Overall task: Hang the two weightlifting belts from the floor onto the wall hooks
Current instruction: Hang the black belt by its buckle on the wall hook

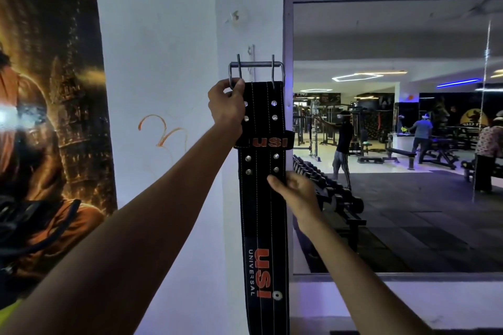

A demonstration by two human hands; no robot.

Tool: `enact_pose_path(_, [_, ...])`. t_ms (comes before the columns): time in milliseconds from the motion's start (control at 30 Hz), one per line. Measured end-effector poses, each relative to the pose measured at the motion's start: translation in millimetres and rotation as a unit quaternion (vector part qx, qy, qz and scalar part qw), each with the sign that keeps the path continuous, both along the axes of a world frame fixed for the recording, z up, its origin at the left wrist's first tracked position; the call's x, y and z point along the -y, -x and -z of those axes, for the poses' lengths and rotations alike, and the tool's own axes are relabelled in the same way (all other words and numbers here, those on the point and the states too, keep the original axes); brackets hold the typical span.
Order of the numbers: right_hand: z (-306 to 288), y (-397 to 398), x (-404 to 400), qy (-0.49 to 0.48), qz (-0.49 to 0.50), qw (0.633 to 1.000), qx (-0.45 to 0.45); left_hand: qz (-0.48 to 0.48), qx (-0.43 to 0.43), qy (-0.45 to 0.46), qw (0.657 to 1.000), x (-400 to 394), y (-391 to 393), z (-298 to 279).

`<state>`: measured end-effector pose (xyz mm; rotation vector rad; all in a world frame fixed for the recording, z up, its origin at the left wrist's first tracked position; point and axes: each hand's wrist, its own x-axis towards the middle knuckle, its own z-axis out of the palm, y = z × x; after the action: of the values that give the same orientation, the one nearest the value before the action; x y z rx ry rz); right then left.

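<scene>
A black weightlifting belt (262, 198) with orange "USI" lettering hangs upright against the white pillar. Its metal double-prong buckle (255, 69) is at the top, level with a small wall hook (251, 58) on the pillar. Whether the buckle rests on the hook I cannot tell. My left hand (227, 107) grips the belt's top left corner at the buckle frame. My right hand (292, 190) pinches the belt's right edge just below the lower rivets. A second belt is not in sight.
The white pillar (168, 90) has a dark poster (49, 117) to its left. A large wall mirror (394, 130) to the right reflects gym machines, benches, a dumbbell rack (326, 187) and several people.
</scene>
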<state>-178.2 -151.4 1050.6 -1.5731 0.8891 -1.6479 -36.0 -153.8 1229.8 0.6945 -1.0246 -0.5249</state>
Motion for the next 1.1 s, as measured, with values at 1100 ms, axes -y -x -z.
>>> enact_pose_path(1100, [-170,-10,19,0.052,0.057,0.996,0.034,0.051,0.029,0.000,0.998,8,-6,26])
